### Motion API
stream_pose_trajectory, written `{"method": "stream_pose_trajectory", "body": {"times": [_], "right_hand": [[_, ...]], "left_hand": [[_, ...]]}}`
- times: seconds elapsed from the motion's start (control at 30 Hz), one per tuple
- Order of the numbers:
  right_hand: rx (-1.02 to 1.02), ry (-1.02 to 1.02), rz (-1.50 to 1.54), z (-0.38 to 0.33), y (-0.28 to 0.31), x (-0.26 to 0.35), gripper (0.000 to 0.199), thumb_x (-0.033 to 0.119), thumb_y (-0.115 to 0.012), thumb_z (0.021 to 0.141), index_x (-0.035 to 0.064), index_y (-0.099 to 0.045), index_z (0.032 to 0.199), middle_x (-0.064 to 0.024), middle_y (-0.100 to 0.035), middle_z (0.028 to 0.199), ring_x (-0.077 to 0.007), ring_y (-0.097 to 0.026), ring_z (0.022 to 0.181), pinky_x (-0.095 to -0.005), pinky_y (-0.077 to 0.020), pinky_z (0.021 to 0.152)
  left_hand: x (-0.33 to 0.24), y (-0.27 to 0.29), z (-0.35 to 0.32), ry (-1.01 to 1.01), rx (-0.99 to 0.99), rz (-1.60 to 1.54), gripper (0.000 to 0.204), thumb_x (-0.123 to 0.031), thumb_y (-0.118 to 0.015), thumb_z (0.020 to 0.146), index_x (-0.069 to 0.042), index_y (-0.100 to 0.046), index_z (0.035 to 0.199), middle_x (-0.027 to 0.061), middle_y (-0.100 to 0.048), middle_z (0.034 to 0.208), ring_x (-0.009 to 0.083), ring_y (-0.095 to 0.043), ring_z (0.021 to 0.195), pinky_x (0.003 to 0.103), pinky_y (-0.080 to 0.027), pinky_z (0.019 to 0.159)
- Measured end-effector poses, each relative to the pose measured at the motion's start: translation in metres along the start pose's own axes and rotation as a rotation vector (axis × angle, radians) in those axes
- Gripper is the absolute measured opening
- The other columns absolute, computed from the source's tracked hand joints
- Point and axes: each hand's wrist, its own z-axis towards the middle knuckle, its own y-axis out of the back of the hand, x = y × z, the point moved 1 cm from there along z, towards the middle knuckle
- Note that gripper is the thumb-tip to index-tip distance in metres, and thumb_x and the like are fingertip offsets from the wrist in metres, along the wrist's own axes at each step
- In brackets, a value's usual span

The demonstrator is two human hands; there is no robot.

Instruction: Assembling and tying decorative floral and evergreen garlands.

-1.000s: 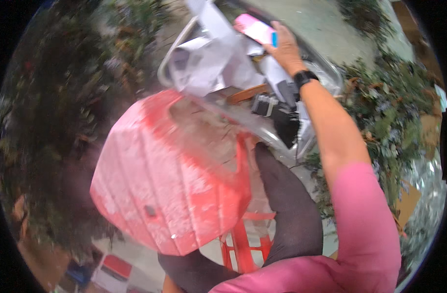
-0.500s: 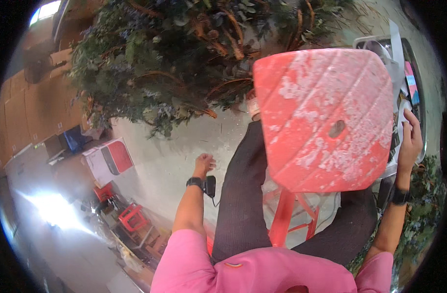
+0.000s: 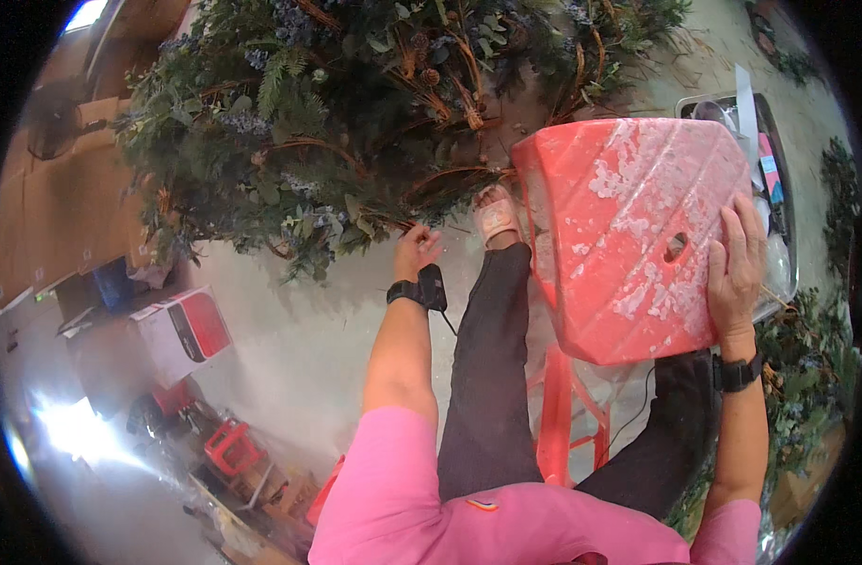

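Resting the right hand (image 3: 740, 273) on a red stool (image 3: 619, 245), with the left hand (image 3: 418, 252) close to leafy branches (image 3: 304, 151).
At the stool's right edge, with right fingers nearly straight, slightly parted, and the stool lying to their left. Farther down, with left fingers loosely bent, slightly apart, seemingly empty; cannot tell about contact there. Nearer on the left to the branches, spread lengthwise from side to side, ahead and leftward on the floor (image 3: 290, 306).

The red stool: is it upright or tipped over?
Upright. The red stool shows its patchy seat facing up, with red legs beneath it.
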Motion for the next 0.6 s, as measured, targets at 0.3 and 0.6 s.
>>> {"method": "stream_pose_trajectory", "body": {"times": [0.3,0.6], "right_hand": [[-0.045,-0.017,-0.096,-0.006,-0.004,-0.002,0.036,0.009,-0.051,0.08,0.0053,-0.048,0.116,-0.0114,-0.042,0.127,-0.0277,-0.037,0.12,-0.0387,-0.0291,0.098],[0.037,-0.138,-0.168,-0.031,0.013,0.022,0.04,0.012,-0.051,0.079,0.0076,-0.045,0.118,-0.0124,-0.038,0.13,-0.029,-0.033,0.123,-0.0436,-0.0312,0.095]], "left_hand": [[-0.042,-0.006,-0.122,-0.27,-0.186,0.065,0.034,-0.033,-0.068,0.075,-0.006,-0.049,0.066,0.0038,-0.042,0.05,0.0172,-0.045,0.045,0.033,-0.046,0.046],[-0.124,0.014,-0.294,-0.436,-0.182,0.036,0.033,-0.037,-0.065,0.077,-0.009,-0.048,0.072,-0.0037,-0.037,0.048,0.0103,-0.037,0.039,0.027,-0.04,0.043]]}}
